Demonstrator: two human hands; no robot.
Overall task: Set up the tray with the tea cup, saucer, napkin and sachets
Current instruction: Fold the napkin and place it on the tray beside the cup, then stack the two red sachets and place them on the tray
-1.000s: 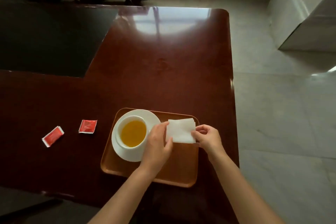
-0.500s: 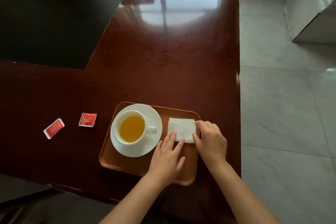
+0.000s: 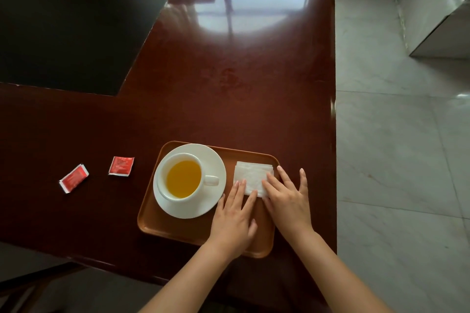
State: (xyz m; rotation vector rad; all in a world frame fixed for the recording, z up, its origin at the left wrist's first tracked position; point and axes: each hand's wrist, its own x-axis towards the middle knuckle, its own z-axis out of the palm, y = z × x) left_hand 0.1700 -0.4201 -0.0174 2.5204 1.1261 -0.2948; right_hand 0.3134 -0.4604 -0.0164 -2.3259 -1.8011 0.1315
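Glossy wooden table (image 3: 229,84), pale tiled floor (image 3: 396,147), both hands (image 3: 232,218) flat, fingers spread, seemingly pressing napkin (image 3: 250,176)

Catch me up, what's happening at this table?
A person is setting a tea tray. Both hands, left hand and right hand, lie flat on the folded white paper napkin on the brown plastic tray, beside the white cup of tea on its white saucer. Two red sachets lie off-tray on the dark wooden table.
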